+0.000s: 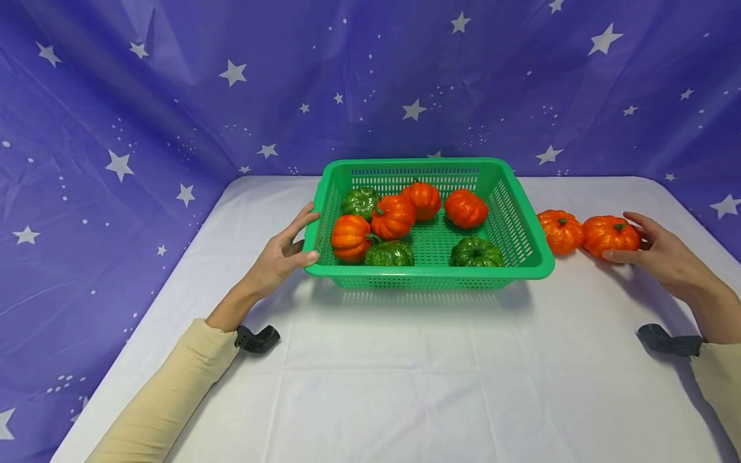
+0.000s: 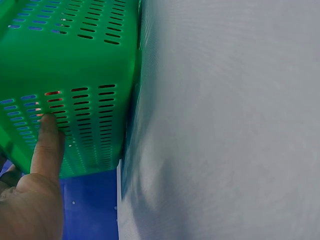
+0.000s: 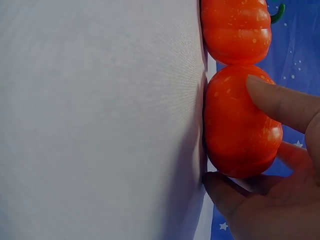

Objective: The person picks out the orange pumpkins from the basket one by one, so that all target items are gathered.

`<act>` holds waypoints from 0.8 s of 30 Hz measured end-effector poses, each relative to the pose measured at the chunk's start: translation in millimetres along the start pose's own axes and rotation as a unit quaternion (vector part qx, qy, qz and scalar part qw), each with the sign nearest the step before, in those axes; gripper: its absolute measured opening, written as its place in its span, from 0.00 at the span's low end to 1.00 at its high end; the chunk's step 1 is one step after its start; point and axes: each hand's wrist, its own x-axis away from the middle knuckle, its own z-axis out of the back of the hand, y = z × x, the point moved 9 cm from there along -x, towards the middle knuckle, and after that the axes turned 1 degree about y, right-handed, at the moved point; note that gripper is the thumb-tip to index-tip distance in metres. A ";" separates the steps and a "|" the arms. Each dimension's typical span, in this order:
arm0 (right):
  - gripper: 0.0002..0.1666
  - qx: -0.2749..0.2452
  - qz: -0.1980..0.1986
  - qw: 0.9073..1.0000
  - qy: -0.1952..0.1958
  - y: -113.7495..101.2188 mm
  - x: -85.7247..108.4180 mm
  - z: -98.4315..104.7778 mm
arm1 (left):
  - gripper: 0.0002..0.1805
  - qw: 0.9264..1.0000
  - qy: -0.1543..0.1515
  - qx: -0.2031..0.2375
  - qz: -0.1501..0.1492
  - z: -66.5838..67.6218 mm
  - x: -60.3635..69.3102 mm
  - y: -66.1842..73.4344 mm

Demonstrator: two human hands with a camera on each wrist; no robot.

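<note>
A green basket on the table holds several orange pumpkins and green ones, such as the orange pumpkin and the green pumpkin. My left hand holds the basket's left end, thumb and fingers at its rim; in the left wrist view a finger of the hand touches the slotted wall. Right of the basket, my right hand grips an orange pumpkin, which touches another orange pumpkin. The right wrist view shows the hand's thumb and fingers around the pumpkin.
A white cloth covers the table. Behind and beside it hangs a purple-blue curtain with white stars. A black wrist mount is on the left wrist and another mount on the right.
</note>
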 end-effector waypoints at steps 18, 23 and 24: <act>0.59 -0.025 -0.016 1.000 -0.009 2.3 0.8 -2.3 | 0.40 1.000 0.004 0.003 0.003 0.4 0.3 -0.8; 0.59 -0.036 -0.022 0.999 -0.008 1.2 3.1 -0.4 | 0.40 1.000 0.003 0.003 -0.002 0.1 -0.3 0.0; 0.58 -0.033 -0.020 0.999 -0.002 0.7 3.9 1.1 | 0.40 1.000 0.004 0.004 -0.002 0.0 -0.3 0.1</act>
